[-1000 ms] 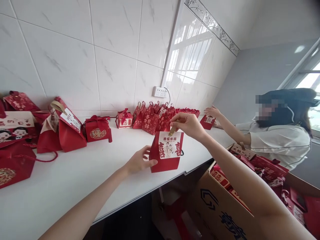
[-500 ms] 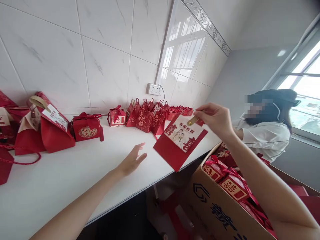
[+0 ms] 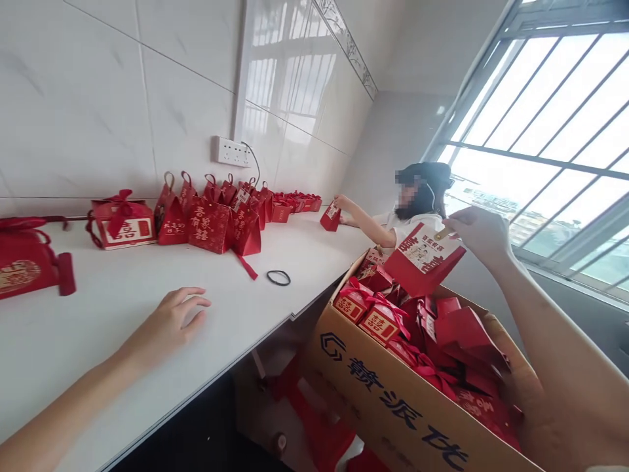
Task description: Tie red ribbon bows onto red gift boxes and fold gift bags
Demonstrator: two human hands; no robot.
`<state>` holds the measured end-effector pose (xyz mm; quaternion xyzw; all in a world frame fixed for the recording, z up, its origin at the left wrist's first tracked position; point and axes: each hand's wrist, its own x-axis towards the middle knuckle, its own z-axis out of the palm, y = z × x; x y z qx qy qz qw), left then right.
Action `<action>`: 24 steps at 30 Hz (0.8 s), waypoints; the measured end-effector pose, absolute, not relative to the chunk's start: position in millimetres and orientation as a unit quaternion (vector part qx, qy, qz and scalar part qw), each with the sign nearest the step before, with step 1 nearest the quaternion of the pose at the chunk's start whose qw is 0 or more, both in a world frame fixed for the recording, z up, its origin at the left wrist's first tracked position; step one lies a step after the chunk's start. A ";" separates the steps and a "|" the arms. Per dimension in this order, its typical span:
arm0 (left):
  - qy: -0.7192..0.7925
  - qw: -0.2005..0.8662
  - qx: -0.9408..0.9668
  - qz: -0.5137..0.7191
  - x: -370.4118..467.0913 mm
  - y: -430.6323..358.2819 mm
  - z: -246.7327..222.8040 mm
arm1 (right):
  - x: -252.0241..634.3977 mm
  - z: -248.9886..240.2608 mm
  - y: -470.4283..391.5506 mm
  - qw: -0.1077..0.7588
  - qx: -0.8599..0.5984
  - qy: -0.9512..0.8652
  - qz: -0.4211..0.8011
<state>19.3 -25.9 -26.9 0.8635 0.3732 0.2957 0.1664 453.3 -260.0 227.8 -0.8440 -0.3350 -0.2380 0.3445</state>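
My right hand (image 3: 479, 229) pinches the gold strap of a red gift box (image 3: 417, 272), which hangs tilted above an open cardboard box (image 3: 388, 387). A white label with red characters and a printed couple covers its upper front. Inside the cardboard box lie several red gift boxes (image 3: 381, 321), some with red ribbons. My left hand (image 3: 179, 318) rests at the white table's (image 3: 206, 354) surface, fingers apart and holding nothing. A black hair tie (image 3: 278, 278) lies to its right.
Several red gift boxes (image 3: 211, 223) stand along the tiled wall, below a white power strip (image 3: 232, 152). A co-worker (image 3: 415, 210) at the table's far end holds another red gift box (image 3: 331, 215). Barred windows (image 3: 555, 131) are at the right.
The view has swung right. My right hand has carried the gift box from over the table edge to above the cardboard box. The co-worker's held gift box and the hair tie now show.
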 end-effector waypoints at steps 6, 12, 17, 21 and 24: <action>0.371 0.133 0.868 0.303 17.4 -18.9 -31.8 | 499.2 206.9 -303.8 0.324 -0.893 -0.251 -0.188; 0.363 0.105 0.884 0.276 13.1 -10.0 -35.0 | 520.2 192.1 -345.1 0.298 -0.918 -0.192 -0.175; 0.350 0.087 0.895 0.263 8.3 -0.9 -38.7 | 527.4 185.9 -374.4 0.303 -0.921 -0.166 -0.178; 0.347 0.084 0.895 0.267 6.1 8.8 -49.0 | 518.6 186.3 -392.2 0.311 -0.922 -0.159 -0.169; 0.340 0.078 0.892 0.288 4.9 14.7 -57.7 | 513.1 187.8 -403.2 0.307 -0.923 -0.154 -0.172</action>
